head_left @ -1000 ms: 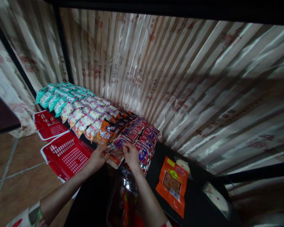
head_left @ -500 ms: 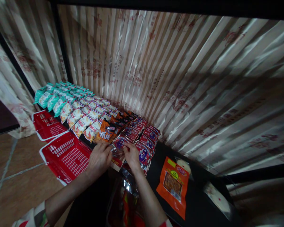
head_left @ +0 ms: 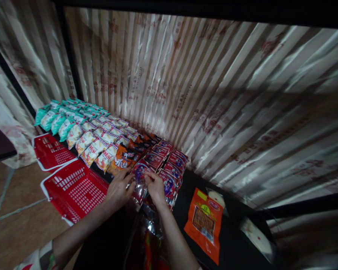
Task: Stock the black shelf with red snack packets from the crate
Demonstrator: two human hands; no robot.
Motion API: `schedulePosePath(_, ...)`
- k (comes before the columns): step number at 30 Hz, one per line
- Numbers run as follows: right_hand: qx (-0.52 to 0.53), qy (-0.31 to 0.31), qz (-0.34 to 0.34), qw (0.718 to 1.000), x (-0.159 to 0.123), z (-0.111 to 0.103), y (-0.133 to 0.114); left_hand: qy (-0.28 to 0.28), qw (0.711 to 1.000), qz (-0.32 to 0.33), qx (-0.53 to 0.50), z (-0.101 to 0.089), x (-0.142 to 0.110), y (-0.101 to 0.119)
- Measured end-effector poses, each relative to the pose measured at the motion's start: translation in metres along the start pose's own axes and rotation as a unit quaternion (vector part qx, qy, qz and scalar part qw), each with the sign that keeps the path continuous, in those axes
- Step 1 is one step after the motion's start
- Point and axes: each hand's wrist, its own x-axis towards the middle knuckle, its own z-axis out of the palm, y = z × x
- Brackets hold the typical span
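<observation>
A shiny dark red and purple snack packet (head_left: 140,189) lies at the front of the left column of similar packets. My left hand (head_left: 118,189) has its fingers curled against that packet's left edge. On the opposite side, my right hand (head_left: 155,186) pinches its right edge between thumb and fingers. Just beyond are more red snack packets (head_left: 154,160) in rows, with another column of red packets (head_left: 169,182) to the right of my right hand. An orange and black snack bag (head_left: 121,159) stands close behind my left fingers.
White chip bags (head_left: 94,150) and teal bags (head_left: 66,127) fill the black table's left end. Two red baskets (head_left: 86,195) sit along its front left. To the right lie an orange packet (head_left: 204,221) and a clear packet with white contents (head_left: 257,238). A curtain (head_left: 214,93) hangs behind.
The front packet now lies further back, covering the brown cardboard-like front edge less differently, with its shiny film more visible. Both hands stay at its sides. The view has shifted slightly.
</observation>
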Motion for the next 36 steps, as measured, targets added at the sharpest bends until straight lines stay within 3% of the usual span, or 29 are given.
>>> schedulePosePath(7,0.107,0.028,0.053,0.992,0.0,-0.001,-0.012,-0.006,0.998,-0.045,-0.032,-0.008,0.009,0.003)
schedulePosePath(13,0.136,0.044,0.069,0.987,0.008,-0.017,-0.018,-0.014,0.993,-0.065,-0.102,-0.004,0.02,0.014)
schedulePosePath(21,0.124,0.07,0.089,0.986,0.024,-0.052,-0.01,-0.004,0.969,-0.118,-0.216,0.019,0.03,0.047)
schedulePosePath(26,0.094,0.1,0.076,0.988,0.028,-0.087,-0.003,0.024,0.935,-0.162,-0.315,0.044,0.025,0.075)
schedulePosePath(29,0.095,0.142,0.076,0.982,0.023,-0.109,-0.002,0.012,0.91,-0.179,-0.373,0.055,0.02,0.092)
schedulePosePath(32,0.098,0.225,0.072,0.967,0.016,-0.128,-0.003,-0.001,0.893,-0.181,-0.413,0.063,0.018,0.106)
schedulePosePath(36,0.162,0.291,0.085,0.939,0.004,-0.146,-0.004,-0.006,0.892,-0.152,-0.425,0.073,0.02,0.122)
